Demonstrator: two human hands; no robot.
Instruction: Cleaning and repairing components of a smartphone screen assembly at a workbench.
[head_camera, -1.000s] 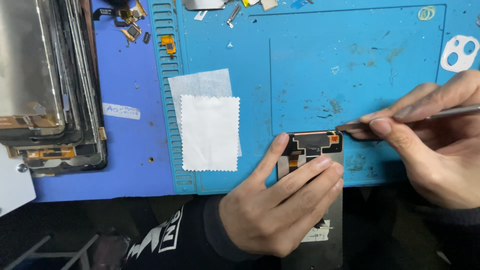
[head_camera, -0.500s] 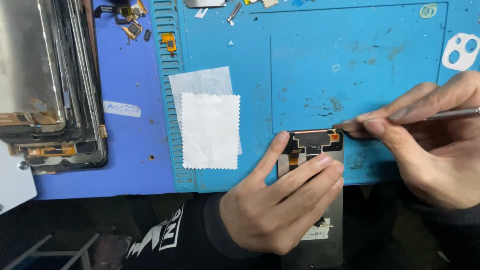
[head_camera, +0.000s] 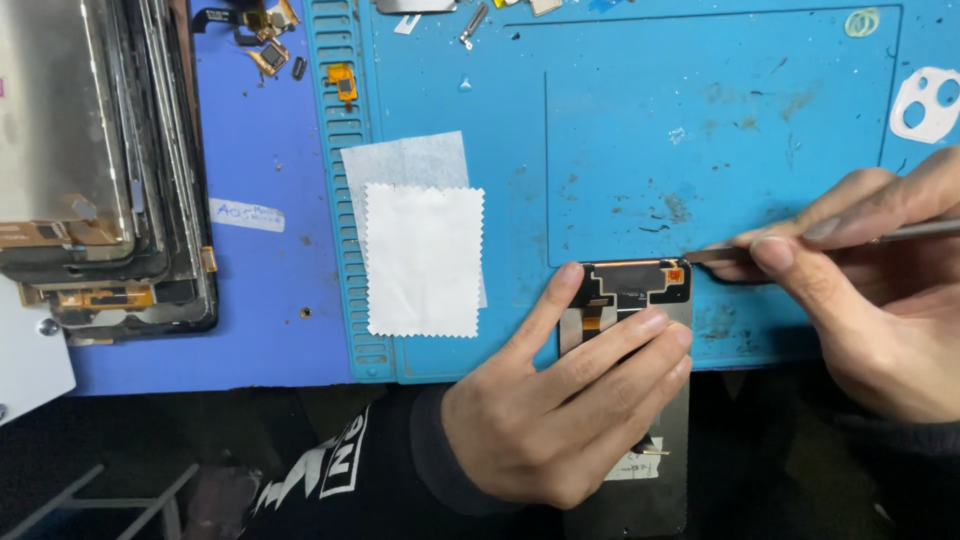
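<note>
The phone screen panel (head_camera: 640, 300) lies face down across the near edge of the blue work mat (head_camera: 620, 130), unmoved since a second ago. The left hand (head_camera: 560, 410) stays flat on it, fingers spread, pinning it. The right hand (head_camera: 870, 300) pinches a thin metal tool (head_camera: 730, 254), whose tip has edged onto the panel's top right corner. Beyond the fingertips lies bare mat; a white wipe (head_camera: 424, 260) lies left of the thumb.

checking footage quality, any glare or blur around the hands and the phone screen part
Head view: even, soft lighting; left hand and screen part sharp; right hand and its metal tool slightly soft at the frame edge; mild sheen on the stacked screens.
</note>
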